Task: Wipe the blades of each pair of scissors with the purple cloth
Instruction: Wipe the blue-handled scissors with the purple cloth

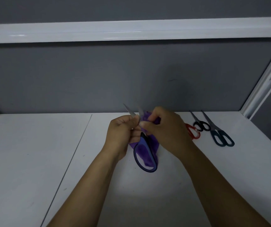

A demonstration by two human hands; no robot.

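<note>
Bare left grip [123,130], bare right grip [166,128] (forearms [213,181] bare too).

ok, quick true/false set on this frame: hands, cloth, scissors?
1. The blue scissors are held with blades apart. True.
2. The right hand holds the cloth. True.
3. The cloth lies flat on the table. False: it is bunched against the blue scissors.
4. The left hand is empty. False: it grips the blue scissors.
5. The spare scissors lie left of the hands. False: the red scissors, black scissors and teal scissors lie to the right.
</note>
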